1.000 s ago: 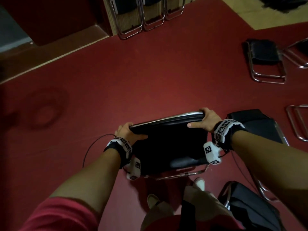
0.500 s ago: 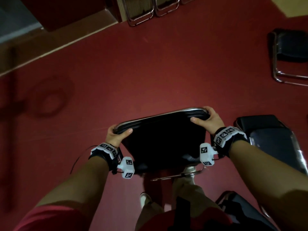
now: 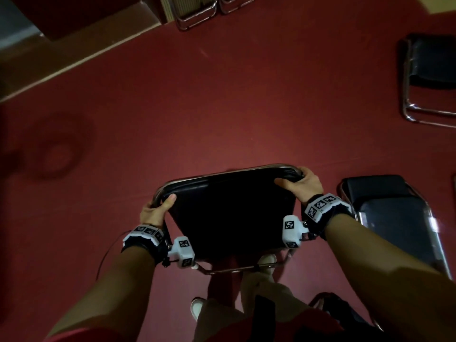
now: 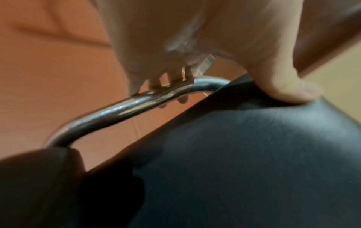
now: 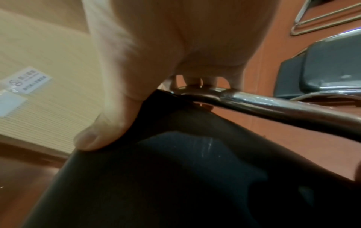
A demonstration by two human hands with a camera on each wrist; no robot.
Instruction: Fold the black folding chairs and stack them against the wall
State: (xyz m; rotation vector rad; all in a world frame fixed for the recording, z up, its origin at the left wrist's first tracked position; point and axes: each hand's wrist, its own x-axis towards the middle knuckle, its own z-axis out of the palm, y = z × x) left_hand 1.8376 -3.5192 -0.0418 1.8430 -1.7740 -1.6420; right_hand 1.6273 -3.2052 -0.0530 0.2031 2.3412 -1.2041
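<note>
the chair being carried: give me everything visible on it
The folded chair has a black padded cushion that looks like vinyl and a chromed tube frame. It is folded flat and held off the red floor in front of the person. The left hand and right hand grip its top corners, fingers round the tube, thumbs pressing on the cushion. A lower crossbar shows near the shoes.

The folded black padded chair with a chrome tube frame (image 3: pixel 232 213) is held up off the red floor in front of me, flat and tilted, its top rail away from me. Another black chair (image 3: pixel 392 218) stands just to my right, one more (image 3: pixel 434 77) farther off to the right, and chrome-framed folded chairs (image 3: pixel 195 13) lean at the wall ahead.
</note>
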